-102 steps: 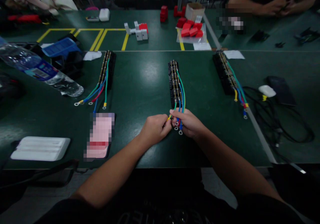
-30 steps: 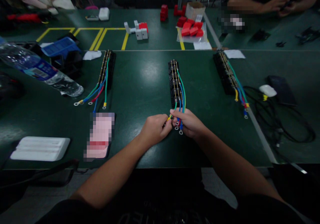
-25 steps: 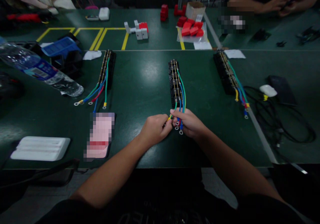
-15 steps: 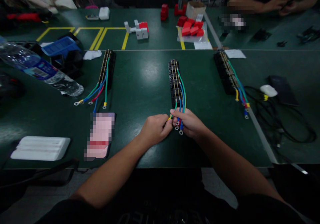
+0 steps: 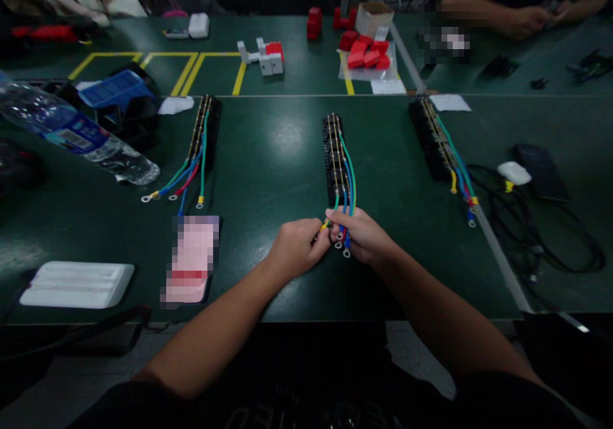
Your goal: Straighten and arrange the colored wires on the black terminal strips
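Note:
In the middle of the green table lies a black terminal block with brass-coloured strips and green, blue and red wires coming off its near end. My right hand is closed round the bundle of wires, and their ring terminals stick out below the fingers. Thumb and fingers of my left hand pinch the yellow-sleeved end of a green wire; its tip is hidden by the fingers. Both hands rest close together just in front of the block.
Similar wired terminal blocks lie left and right. Further left are a water bottle, a blurred-out phone and a white power bank. Red parts sit across the table, black cables at right. Another person's hands show at upper right.
My hands and the wires hold nearly the same pose. The other person's hands at upper right have shifted slightly.

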The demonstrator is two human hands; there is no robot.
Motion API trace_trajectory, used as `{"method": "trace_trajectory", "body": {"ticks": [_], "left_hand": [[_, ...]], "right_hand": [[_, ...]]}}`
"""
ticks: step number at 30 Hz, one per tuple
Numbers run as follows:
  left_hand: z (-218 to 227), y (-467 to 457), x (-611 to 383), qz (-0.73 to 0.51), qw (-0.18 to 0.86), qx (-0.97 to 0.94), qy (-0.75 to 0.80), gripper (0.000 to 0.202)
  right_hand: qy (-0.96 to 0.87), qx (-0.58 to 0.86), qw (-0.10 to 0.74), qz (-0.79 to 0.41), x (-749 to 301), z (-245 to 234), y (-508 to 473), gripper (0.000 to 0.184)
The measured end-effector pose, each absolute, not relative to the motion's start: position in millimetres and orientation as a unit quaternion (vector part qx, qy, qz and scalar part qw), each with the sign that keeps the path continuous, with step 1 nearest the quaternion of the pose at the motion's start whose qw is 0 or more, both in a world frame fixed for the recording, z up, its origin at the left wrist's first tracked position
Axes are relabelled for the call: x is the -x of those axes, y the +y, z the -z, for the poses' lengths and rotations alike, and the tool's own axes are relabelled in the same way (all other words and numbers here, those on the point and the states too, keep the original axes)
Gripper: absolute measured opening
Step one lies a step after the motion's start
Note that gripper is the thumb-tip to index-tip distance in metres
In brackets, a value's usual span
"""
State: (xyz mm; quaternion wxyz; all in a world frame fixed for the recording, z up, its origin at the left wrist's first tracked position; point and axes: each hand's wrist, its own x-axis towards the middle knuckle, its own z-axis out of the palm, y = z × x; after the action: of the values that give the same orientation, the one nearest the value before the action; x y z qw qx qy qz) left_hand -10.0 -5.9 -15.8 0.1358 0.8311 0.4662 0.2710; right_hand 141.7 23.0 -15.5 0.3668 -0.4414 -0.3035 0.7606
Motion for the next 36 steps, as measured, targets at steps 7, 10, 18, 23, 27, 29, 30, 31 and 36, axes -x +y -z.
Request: {"method": "trace_trajectory", "body": {"ticks": [7, 10, 18, 23, 27, 29, 30, 31, 36], "left_hand": [[14.8, -5.5, 9.7, -0.27, 0.141, -0.832, 0.465, 0.028], [15.6, -5.1, 9.5, -0.277, 0.14, -0.83, 0.464, 0.027], [15.9, -4.5, 9.3, -0.286, 0.14, -0.825, 0.467, 0.027], [14.5, -5.6, 9.2, -0.279, 0.146, -0.825, 0.47, 0.028], [14.6, -6.1, 9.9, -0.267, 0.15, -0.828, 0.469, 0.029], [14.6, -6.2, 10.1, -0.264, 0.151, -0.829, 0.469, 0.029], [14.5, -6.2, 10.2, -0.264, 0.152, -0.829, 0.468, 0.03], [14.4, -6.3, 10.2, -0.265, 0.153, -0.829, 0.467, 0.03], [14.3, -6.1, 10.2, -0.273, 0.152, -0.829, 0.465, 0.029]], "right_hand": [[-0.308, 0.447, 0.369, -0.754, -141.1, 14.1, 22.6, 0.029], [-0.303, 0.448, 0.367, -0.757, -140.7, 13.9, 22.5, 0.028], [-0.304, 0.444, 0.369, -0.758, -141.4, 16.5, 23.2, 0.029], [-0.305, 0.446, 0.366, -0.758, -141.0, 14.0, 22.8, 0.027], [-0.303, 0.452, 0.367, -0.755, -141.2, 13.4, 22.8, 0.028], [-0.304, 0.452, 0.367, -0.754, -141.5, 14.1, 23.0, 0.028], [-0.304, 0.452, 0.367, -0.754, -141.7, 14.5, 23.1, 0.028], [-0.304, 0.451, 0.368, -0.755, -141.8, 14.9, 23.1, 0.028], [-0.308, 0.448, 0.367, -0.754, -142.2, 16.1, 23.1, 0.028]]}}
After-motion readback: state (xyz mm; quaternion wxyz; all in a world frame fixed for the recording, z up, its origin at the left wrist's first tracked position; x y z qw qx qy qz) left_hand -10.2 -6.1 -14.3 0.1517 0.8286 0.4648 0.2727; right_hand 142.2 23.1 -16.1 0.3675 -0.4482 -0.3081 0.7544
